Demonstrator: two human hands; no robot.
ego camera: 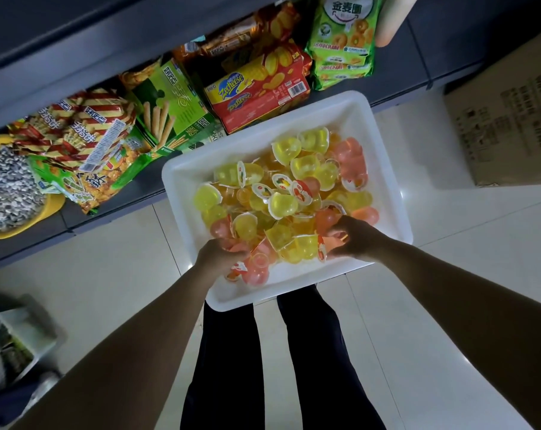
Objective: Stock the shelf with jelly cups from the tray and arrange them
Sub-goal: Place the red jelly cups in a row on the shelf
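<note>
A white plastic tray [182, 175] rests on the floor in front of my legs, heaped with several yellow, orange and pink jelly cups [286, 193]. Both hands are down in the near side of the heap. My left hand [221, 254] is curled around pink jelly cups at the tray's near left corner. My right hand [352, 238] is closed over pink and orange cups at the near right side. The dark grey shelf [132, 190] runs diagonally beyond the tray.
The shelf holds snack packs: a red cheese-cracker box [256, 91], green biscuit-stick boxes [173, 103], striped bags [86, 128], green cookie bags [345, 38] and a yellow tub of seeds [8, 187]. A cardboard box [507, 119] stands right. A bin [11, 339] sits lower left.
</note>
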